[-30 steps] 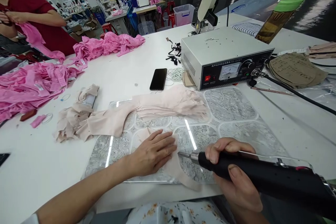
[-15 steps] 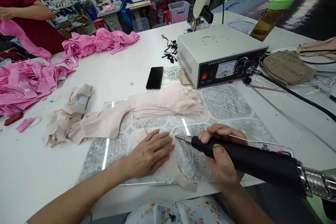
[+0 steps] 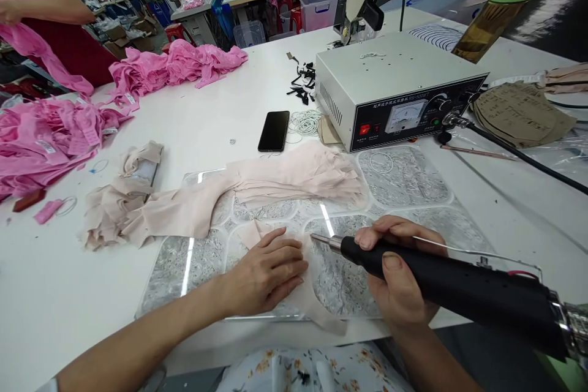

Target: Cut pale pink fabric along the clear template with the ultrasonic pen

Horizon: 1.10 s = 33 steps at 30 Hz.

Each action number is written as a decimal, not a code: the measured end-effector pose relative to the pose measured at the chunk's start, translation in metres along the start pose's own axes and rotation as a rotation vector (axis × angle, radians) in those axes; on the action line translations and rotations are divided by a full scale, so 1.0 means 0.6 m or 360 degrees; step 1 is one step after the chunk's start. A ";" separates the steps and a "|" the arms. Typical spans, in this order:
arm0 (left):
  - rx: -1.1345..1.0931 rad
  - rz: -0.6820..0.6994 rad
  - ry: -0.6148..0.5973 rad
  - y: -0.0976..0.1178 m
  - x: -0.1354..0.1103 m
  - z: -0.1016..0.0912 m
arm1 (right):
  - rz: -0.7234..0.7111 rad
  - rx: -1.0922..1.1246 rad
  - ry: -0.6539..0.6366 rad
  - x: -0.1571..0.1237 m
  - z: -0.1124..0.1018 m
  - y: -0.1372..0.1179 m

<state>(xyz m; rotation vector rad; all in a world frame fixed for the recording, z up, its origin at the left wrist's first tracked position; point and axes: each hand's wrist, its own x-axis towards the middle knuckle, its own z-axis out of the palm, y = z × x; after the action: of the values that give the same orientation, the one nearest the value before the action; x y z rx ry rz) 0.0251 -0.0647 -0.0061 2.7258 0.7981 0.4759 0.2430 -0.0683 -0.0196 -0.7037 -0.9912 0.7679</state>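
Observation:
My left hand (image 3: 269, 272) lies flat, fingers spread, on a pale pink fabric piece (image 3: 301, 301) that rests on a clear glass plate (image 3: 413, 187) over a patterned board. My right hand (image 3: 395, 275) is wrapped round a black handheld cutting tool (image 3: 459, 291). Its metal tip (image 3: 321, 239) points left and sits at the fabric's edge, just right of my left fingertips. A stack of the same pale pink pieces (image 3: 294, 177) lies farther back on the plate.
A grey control box with a dial (image 3: 395, 89) stands behind the plate, a black cable (image 3: 519, 156) running from it. A phone (image 3: 274, 130), white elastic loops (image 3: 307, 124), beige scraps (image 3: 122, 208), pink garments (image 3: 50, 141) and a person in red (image 3: 50, 18) fill the left.
The tool tip moved up from the near part of the fabric to a spot farther back on its edge, then held. My left hand stayed flat on the fabric.

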 end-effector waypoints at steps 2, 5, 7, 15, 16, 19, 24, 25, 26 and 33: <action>0.0032 -0.0022 0.0009 -0.001 -0.002 0.001 | -0.0003 -0.0008 0.0009 -0.001 0.001 0.000; 0.0135 -0.0008 -0.0011 -0.001 -0.004 0.006 | -0.0003 -0.0021 -0.0001 -0.001 0.001 0.000; 0.0151 0.0020 -0.0032 0.001 -0.007 0.008 | -0.0007 -0.0019 0.0002 -0.001 0.001 0.000; 0.0291 0.0009 0.0025 0.003 -0.020 0.011 | -0.0059 -0.0051 0.0006 0.000 -0.002 0.003; 0.0284 0.0009 0.0013 0.003 -0.020 0.012 | -0.0056 -0.0051 0.0010 0.000 -0.003 0.003; 0.0192 0.0013 -0.0022 0.006 -0.022 0.012 | -0.0044 -0.0035 0.0007 -0.002 -0.004 0.003; 0.0082 0.0021 -0.0042 0.006 -0.020 0.011 | -0.0052 -0.0024 -0.0004 -0.002 -0.004 0.005; 0.0083 0.0007 -0.0021 0.006 -0.019 0.012 | -0.0054 -0.0024 -0.0005 -0.002 -0.003 0.005; 0.0083 -0.0007 0.0002 0.006 -0.017 0.013 | -0.0056 -0.0026 -0.0004 -0.002 -0.003 0.005; 0.0097 -0.0006 0.0013 0.008 -0.016 0.017 | -0.0059 -0.0038 0.0011 -0.002 -0.002 0.005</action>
<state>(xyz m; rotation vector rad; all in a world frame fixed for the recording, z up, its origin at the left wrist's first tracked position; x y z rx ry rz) 0.0234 -0.0755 -0.0164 2.7794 0.8335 0.4698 0.2430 -0.0680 -0.0233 -0.7060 -1.0060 0.7221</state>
